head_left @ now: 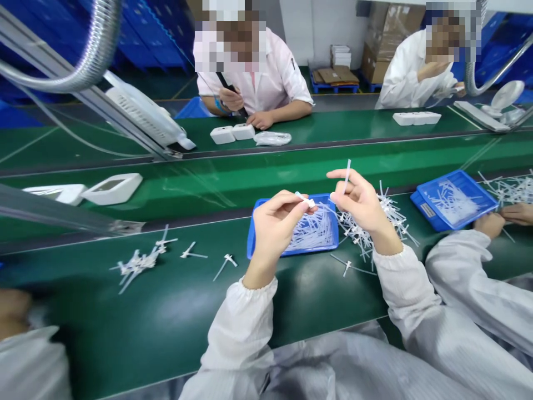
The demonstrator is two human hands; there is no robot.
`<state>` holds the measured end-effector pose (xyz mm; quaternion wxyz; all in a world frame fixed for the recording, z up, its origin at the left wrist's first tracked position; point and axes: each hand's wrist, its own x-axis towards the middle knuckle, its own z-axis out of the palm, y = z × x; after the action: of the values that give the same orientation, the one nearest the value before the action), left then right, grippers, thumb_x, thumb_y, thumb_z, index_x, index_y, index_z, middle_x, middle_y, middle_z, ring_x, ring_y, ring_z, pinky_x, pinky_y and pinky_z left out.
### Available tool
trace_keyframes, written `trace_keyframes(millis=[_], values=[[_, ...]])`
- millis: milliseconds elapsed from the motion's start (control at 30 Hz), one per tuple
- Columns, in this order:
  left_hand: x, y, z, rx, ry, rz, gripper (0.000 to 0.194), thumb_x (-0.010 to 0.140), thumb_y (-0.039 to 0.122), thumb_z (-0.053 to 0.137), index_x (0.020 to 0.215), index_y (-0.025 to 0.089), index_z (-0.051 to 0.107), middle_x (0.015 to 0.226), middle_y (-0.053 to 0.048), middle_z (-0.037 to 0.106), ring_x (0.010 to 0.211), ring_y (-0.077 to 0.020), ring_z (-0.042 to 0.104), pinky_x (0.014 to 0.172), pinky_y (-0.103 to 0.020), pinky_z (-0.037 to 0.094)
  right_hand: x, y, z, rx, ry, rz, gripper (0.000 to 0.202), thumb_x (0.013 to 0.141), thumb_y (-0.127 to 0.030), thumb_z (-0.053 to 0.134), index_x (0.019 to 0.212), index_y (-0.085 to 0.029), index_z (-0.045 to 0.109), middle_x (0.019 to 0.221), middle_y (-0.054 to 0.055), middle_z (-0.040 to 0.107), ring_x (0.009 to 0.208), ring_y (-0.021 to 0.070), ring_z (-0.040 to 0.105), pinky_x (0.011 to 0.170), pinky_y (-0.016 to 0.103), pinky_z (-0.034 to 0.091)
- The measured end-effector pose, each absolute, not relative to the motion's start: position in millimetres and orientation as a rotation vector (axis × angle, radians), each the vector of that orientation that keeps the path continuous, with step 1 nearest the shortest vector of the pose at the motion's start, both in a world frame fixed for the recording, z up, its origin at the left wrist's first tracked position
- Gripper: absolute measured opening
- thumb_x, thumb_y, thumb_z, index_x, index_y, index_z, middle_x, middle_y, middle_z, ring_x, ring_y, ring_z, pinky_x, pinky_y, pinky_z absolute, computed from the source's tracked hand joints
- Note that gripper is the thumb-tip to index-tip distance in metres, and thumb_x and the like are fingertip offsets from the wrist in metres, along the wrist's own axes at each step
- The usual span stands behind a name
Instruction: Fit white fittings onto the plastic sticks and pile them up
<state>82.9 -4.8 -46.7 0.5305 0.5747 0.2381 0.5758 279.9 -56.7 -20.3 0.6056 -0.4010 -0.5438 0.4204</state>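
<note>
My left hand (275,225) is closed in a pinch on a small white plastic connector (309,202) with a short translucent tube at its end. To its right, my right hand (358,203) has its fingers curled round a thin translucent tube (348,172) that points upward. Both hands are raised over a blue tray (251,244) full of loose cut tubes (312,230). Beside and behind my right wrist lies a pile of white connectors with tubes attached (391,216). One such tubed connector (347,268) lies in front of the tray.
More tubed connectors (141,261) lie to the left on the green table (175,322). A second blue tray (441,222) stands at the right by a co-worker's sleeve (458,266). Another sleeve (33,361) is at lower left. White housings (112,189) rest on the green conveyor (200,183).
</note>
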Motion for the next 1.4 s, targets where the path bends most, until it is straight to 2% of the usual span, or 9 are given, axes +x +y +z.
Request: trace_keyframes(millis=[467, 633, 767, 867, 933, 1000, 1133, 1267, 1400], values=[[82.7, -4.7, -45.9, 1.397, 0.585, 1.332, 0.016, 0.084, 0.030, 0.092, 0.087, 0.018, 0.081, 0.086, -0.003, 0.076, 0.072, -0.0169, 0.079, 0.072, -0.029, 0.069, 278.7, -59.0, -14.5, -0.938, -1.283, 0.966, 0.039, 0.092, -0.043, 0.083, 0.120, -0.023, 0.066, 0.070, -0.008, 0.048, 0.060, 0.0094, 0.043, 0.058, 0.025, 0.039], [76.9, -10.2, -44.3, 1.448, 0.711, 1.328, 0.016, 0.083, 0.031, 0.092, 0.084, 0.020, 0.080, 0.085, -0.001, 0.075, 0.074, -0.0161, 0.076, 0.075, -0.031, 0.067, 274.3, -57.7, -18.1, -0.936, -1.268, 1.034, 0.047, 0.083, -0.051, 0.089, 0.113, -0.022, 0.067, 0.068, -0.009, 0.050, 0.063, 0.0102, 0.047, 0.061, 0.025, 0.042], [77.7, -13.2, -38.7, 1.405, 0.796, 1.403, 0.018, 0.078, 0.033, 0.096, 0.079, 0.025, 0.079, 0.081, 0.002, 0.074, 0.073, -0.0187, 0.073, 0.083, -0.043, 0.070, 291.2, -46.8, -19.0, -0.888, -1.160, 1.067, 0.053, 0.084, -0.069, 0.082, 0.097, -0.021, 0.066, 0.067, -0.006, 0.053, 0.058, 0.0100, 0.048, 0.054, 0.025, 0.038], [79.8, -16.3, -35.2, 1.352, 0.832, 1.457, 0.020, 0.072, 0.034, 0.097, 0.076, 0.031, 0.078, 0.080, 0.005, 0.072, 0.071, -0.0220, 0.070, 0.091, -0.056, 0.070, 329.9, -45.8, -14.4, -0.826, -0.790, 0.899, 0.056, 0.093, -0.077, 0.069, 0.085, -0.025, 0.052, 0.064, -0.006, 0.051, 0.052, 0.0102, 0.042, 0.048, 0.026, 0.033], [79.7, -17.3, -35.2, 1.364, 0.848, 1.460, 0.018, 0.072, 0.034, 0.095, 0.075, 0.033, 0.078, 0.082, 0.005, 0.071, 0.071, -0.0240, 0.070, 0.095, -0.060, 0.070, 366.1, -53.3, -12.1, -0.724, -0.485, 0.723, 0.053, 0.101, -0.070, 0.062, 0.080, -0.026, 0.039, 0.062, -0.007, 0.045, 0.051, 0.0106, 0.036, 0.046, 0.024, 0.031], [78.4, -15.5, -37.4, 1.384, 0.845, 1.445, 0.017, 0.072, 0.033, 0.094, 0.077, 0.034, 0.078, 0.084, 0.006, 0.072, 0.073, -0.0253, 0.072, 0.097, -0.061, 0.070, 405.0, -66.1, -13.6, -0.574, -0.245, 0.592, 0.046, 0.109, -0.053, 0.051, 0.078, -0.026, 0.031, 0.061, -0.007, 0.038, 0.050, 0.0110, 0.032, 0.045, 0.023, 0.030], [74.7, -5.2, -45.1, 1.343, 0.783, 1.436, 0.020, 0.072, 0.031, 0.096, 0.080, 0.028, 0.078, 0.083, 0.004, 0.076, 0.072, -0.0201, 0.074, 0.084, -0.049, 0.072, 466.4, -92.1, -27.0, -0.334, 0.062, 0.429, 0.029, 0.109, -0.018, 0.032, 0.080, -0.024, 0.035, 0.061, -0.007, 0.032, 0.046, 0.0096, 0.028, 0.043, 0.020, 0.027], [72.8, 2.9, -51.1, 1.315, 0.749, 1.396, 0.023, 0.075, 0.030, 0.096, 0.084, 0.021, 0.077, 0.085, 0.003, 0.077, 0.072, -0.0143, 0.075, 0.076, -0.032, 0.069, 490.4, -102.0, -38.9, -0.313, 0.198, 0.299, 0.024, 0.108, -0.012, 0.035, 0.090, -0.023, 0.044, 0.061, -0.010, 0.031, 0.043, 0.0078, 0.026, 0.041, 0.017, 0.024], [72.1, 5.1, -54.4, 1.335, 0.760, 1.384, 0.025, 0.077, 0.031, 0.096, 0.085, 0.019, 0.075, 0.085, 0.002, 0.076, 0.072, -0.0146, 0.075, 0.076, -0.033, 0.069, 493.8, -102.6, -43.4, -0.353, 0.252, 0.235, 0.021, 0.108, -0.013, 0.033, 0.095, -0.025, 0.045, 0.062, -0.011, 0.032, 0.042, 0.0086, 0.026, 0.039, 0.018, 0.023]])
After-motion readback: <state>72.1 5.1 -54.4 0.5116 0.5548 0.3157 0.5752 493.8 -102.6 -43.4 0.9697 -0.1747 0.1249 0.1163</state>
